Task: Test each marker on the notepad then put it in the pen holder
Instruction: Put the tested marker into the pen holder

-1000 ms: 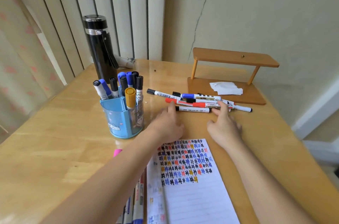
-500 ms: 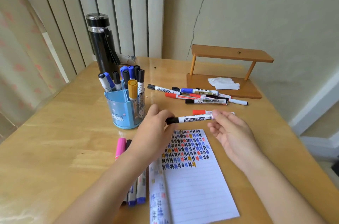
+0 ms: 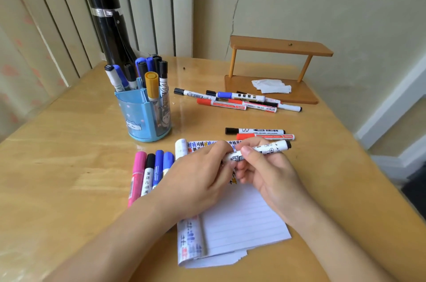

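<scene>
Left hand point(image 3: 200, 180) and right hand point(image 3: 269, 173) both clasp one white marker point(image 3: 265, 149) just above the notepad point(image 3: 242, 219) — a cluster already stands in the pen holder point(image 3: 138, 118), many loose markers point(image 3: 221, 104) wait untested — roughly midway, I'd judge.

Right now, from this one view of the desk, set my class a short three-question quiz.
1. True or false: the right hand holds the white marker.
2. How many caps show in the row of markers left of the notepad?
3. What lies on the base of the wooden shelf? A. white paper B. a cup C. scissors
Key: 1 true; 2 four; 3 A.
</scene>
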